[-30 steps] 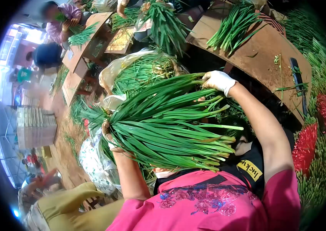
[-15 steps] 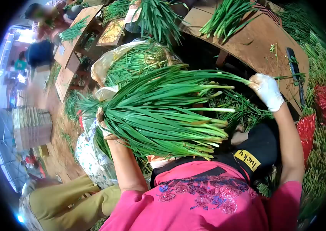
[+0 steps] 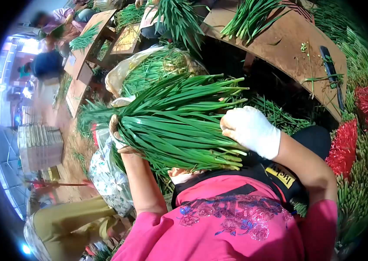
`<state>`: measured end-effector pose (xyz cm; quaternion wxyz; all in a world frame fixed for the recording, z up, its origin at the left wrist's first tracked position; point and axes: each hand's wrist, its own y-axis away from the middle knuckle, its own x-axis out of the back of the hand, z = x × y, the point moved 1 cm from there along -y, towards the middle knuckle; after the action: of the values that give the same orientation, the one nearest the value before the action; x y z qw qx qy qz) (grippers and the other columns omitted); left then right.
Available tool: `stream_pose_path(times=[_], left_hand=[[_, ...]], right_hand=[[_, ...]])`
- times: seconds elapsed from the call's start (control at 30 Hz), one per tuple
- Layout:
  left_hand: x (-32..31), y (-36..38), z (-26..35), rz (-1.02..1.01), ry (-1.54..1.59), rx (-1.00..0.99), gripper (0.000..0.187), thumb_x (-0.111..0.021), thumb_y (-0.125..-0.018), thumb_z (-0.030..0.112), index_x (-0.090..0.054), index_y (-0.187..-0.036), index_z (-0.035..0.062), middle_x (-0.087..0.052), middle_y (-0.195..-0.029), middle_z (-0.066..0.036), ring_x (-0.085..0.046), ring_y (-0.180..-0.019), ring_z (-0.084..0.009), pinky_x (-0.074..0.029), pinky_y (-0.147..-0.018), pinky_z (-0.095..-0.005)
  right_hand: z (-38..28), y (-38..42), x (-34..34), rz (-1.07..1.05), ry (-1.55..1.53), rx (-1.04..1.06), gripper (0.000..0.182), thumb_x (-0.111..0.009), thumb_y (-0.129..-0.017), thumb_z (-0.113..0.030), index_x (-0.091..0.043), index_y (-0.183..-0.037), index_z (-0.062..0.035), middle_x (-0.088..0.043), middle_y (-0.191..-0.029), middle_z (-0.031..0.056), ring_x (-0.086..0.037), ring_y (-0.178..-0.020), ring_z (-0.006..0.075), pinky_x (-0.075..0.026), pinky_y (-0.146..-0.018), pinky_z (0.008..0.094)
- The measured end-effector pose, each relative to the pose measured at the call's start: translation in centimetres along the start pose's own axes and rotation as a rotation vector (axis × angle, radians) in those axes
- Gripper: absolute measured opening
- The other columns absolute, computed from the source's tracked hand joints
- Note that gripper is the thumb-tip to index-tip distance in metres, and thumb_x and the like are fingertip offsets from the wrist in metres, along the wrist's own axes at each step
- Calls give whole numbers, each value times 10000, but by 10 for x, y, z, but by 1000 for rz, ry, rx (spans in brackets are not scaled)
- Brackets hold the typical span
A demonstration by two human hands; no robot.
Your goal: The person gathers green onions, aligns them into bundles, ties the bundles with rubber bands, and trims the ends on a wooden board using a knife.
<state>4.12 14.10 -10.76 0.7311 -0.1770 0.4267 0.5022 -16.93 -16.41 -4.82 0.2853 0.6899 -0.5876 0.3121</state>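
My left hand is clenched around the bunch of green onions near its leafy end. It has held there through the last second, so the bunch sits where it did: in the air over my lap, with the leaves fanning out past my fist and the pale cut ends pointing toward my right side.

My right hand is what has moved. Half a second ago it was stretched well out toward the tabletop, pinching the tip of one long stalk that stuck out beyond the rest. Now it has come back in, and the white glove lies against the cut ends of the bunch. No stalk juts out past the others any more. I cannot tell whether the gloved fingers are closed on anything or only pressed flat on the stalks, because the back of the glove hides them.

My reading is that the stray stalk is dealt with and the bunch is more even. The work has gone from picking at single stalks to handling the whole bunch between both hands.

The knife lies untouched on the tabletop, well apart from my glove. Loose greens are heaped on the far end of the tabletop. An open sack of onions sits just beyond my bunch, and red bundles are stacked at my right. Another person is at work farther off.
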Motion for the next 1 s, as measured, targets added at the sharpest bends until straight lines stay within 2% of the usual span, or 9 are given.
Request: stream_pose_path(times=[0.13,0.23,0.33,0.43,0.53,0.6,0.67,0.8,1.0], left_hand=[[-36,0,-6,-468,-104,46,462,-407,-897,429,-476,-1241,129,-552,-1180,-17,-531,-1009,-163,-429,-900,-394],[26,-20,-1,-383,226,50,548,-443,-863,483,-490,-1189,45,-567,-1153,-94,-537,-1024,-230,-426,-931,-409],[39,-19,1,-119,222,137,425,-531,-821,375,-579,-1073,36,-608,-1096,-125,-571,-976,-268,-444,-904,-418],[27,-14,-8,90,92,17,301,-548,-776,251,-627,-976,40,-631,-1039,-155,-594,-913,-321,-446,-884,-477],[-29,5,-27,112,157,55,277,-550,-725,189,-629,-928,18,-629,-1005,-192,-585,-924,-366,-425,-907,-519],[-23,-1,-38,215,169,-20,186,-599,-722,133,-629,-866,19,-646,-955,-141,-604,-880,-303,-472,-859,-443],[-64,12,-39,181,22,-85,100,-627,-724,121,-620,-792,47,-654,-839,-70,-612,-759,-203,-509,-759,-362],[-76,8,-25,135,103,-162,59,-597,-737,122,-626,-742,71,-650,-783,-51,-606,-727,-206,-508,-723,-365],[17,-11,-26,354,205,-97,416,-549,-715,263,-599,-1038,6,-626,-1011,-178,-579,-915,-349,-452,-865,-477]], right_hand=[[-2,13,30,55,-711,-187,134,-583,-791,-164,-601,-788,-30,-593,-713,59,-555,-666,135,-437,-636,264],[14,50,71,385,-1246,-229,83,-631,-759,-83,-584,-762,-15,-580,-764,32,-491,-639,55,-419,-608,199],[50,96,95,756,-630,-434,75,-594,-804,-86,-617,-802,-14,-610,-804,41,-475,-598,33,-416,-497,215],[4,87,41,435,-464,-482,186,-600,-826,-199,-660,-836,-23,-639,-722,81,-496,-497,182,-450,-519,287],[14,58,-30,273,-28,-277,245,-640,-808,-241,-680,-868,-7,-626,-639,82,-564,-589,95,-456,-552,242],[30,27,-62,93,-460,-485,256,-642,-803,-261,-670,-811,-7,-596,-621,93,-545,-559,121,-438,-532,272],[27,5,-79,258,-470,-222,222,-651,-790,-243,-606,-690,-50,-547,-593,89,-489,-495,221,-408,-491,328],[-9,26,-31,-3,-1027,-468,128,-604,-795,-153,-588,-759,-31,-515,-617,-15,-452,-499,44,-355,-447,220],[28,129,36,380,-1229,-598,91,-596,-800,-119,-527,-801,-61,-492,-604,-19,-402,-436,31,-291,-382,171]])
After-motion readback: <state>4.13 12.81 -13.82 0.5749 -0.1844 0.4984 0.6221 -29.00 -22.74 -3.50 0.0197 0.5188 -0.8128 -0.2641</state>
